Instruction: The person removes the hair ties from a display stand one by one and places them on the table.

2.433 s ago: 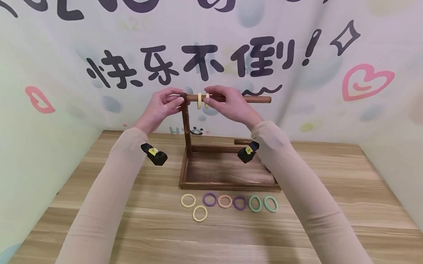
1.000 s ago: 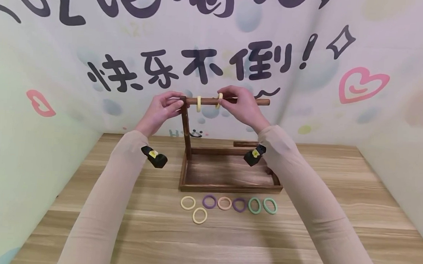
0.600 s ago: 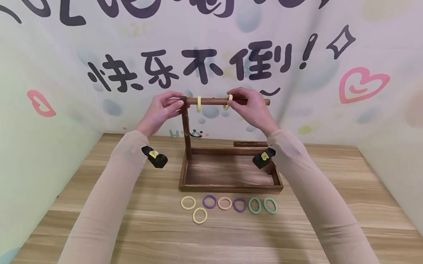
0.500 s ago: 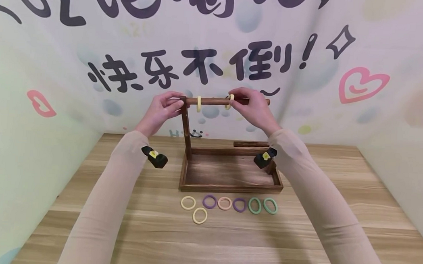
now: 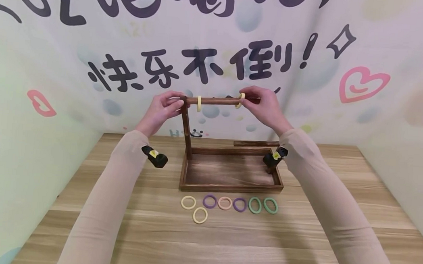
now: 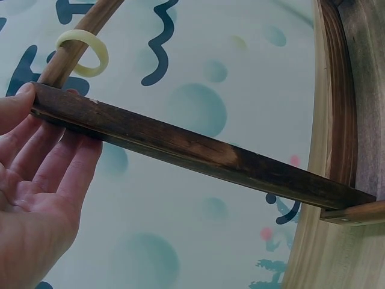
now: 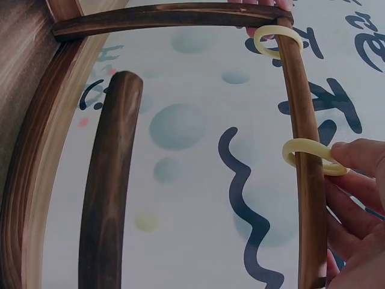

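A dark wooden stand has an upright post [image 5: 186, 132] carrying a horizontal rod [image 5: 217, 101] at its top. My left hand [image 5: 161, 110] grips the post's top corner, thumb on one side and fingers on the other in the left wrist view. One pale yellow ring [image 5: 199, 103] hangs on the rod near the post, apart from both hands. My right hand [image 5: 265, 108] pinches a second pale yellow ring [image 7: 301, 146] between thumb and fingers. That ring encircles the rod farther right, and the right hand covers part of the rod beyond it.
The stand's shallow tray base [image 5: 230, 187] sits on the wood-grain table [image 5: 211, 249]. A lower, shorter rod [image 7: 108, 180] lies behind the tray. In front are two yellow rings [image 5: 200, 222], two purple, one peach ring [image 5: 224, 209] and two green. A printed cloth hangs behind.
My right hand has slid its yellow ring rightward along the rod, away from the other yellow ring. The left hand stays at the post's top, and the loose rings lie as before.
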{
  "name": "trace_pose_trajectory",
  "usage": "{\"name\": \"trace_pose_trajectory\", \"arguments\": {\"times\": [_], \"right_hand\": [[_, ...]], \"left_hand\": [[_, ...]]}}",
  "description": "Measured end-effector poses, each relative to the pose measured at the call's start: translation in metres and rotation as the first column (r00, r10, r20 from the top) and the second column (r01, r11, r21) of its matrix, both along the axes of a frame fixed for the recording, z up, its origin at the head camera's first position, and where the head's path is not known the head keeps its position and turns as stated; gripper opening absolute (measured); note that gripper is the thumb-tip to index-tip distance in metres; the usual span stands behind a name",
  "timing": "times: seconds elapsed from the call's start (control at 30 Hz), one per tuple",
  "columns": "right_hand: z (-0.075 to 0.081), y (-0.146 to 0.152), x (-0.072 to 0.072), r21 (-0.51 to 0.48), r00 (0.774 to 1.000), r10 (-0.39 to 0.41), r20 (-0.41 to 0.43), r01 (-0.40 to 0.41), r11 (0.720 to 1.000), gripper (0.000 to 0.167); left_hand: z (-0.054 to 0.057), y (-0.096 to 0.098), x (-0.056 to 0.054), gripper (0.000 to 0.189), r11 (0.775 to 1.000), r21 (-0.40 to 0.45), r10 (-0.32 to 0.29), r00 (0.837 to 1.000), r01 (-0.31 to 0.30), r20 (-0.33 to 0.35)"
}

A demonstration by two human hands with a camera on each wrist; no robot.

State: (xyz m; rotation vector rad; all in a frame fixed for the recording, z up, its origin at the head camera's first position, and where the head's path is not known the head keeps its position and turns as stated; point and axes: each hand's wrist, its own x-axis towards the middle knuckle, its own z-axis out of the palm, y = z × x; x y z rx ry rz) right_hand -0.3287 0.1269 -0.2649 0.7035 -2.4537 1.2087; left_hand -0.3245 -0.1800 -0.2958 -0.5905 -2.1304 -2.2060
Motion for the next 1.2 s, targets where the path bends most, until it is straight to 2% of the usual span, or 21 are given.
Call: {"name": "trace_pose_trajectory", "arguments": {"times": [0.17,0.37,0.67,1.2], "right_hand": [[0.0,0.008,0.0,-0.014,1.0,0.0,0.029,0.001,1.0,0.025],[0.003,0.016,0.0,-0.026,1.0,0.0,0.024,0.001,1.0,0.026],[0.001,0.03,0.002,0.026,0.998,-0.061,0.015,0.06,0.998,0.028],[-0.001,0.055,0.001,0.031,0.989,-0.144,0.017,0.143,0.989,0.028]], "left_hand": [[0.001,0.0,0.0,0.026,1.0,0.001,-0.002,1.0,0.002,0.003],[0.002,0.0,0.001,0.027,1.0,0.002,0.003,1.0,-0.003,0.0],[0.001,0.001,0.0,0.025,1.0,0.016,0.0,1.0,0.0,0.013],[0.001,0.002,-0.001,0.025,1.0,0.007,0.003,1.0,-0.004,0.012]]}}
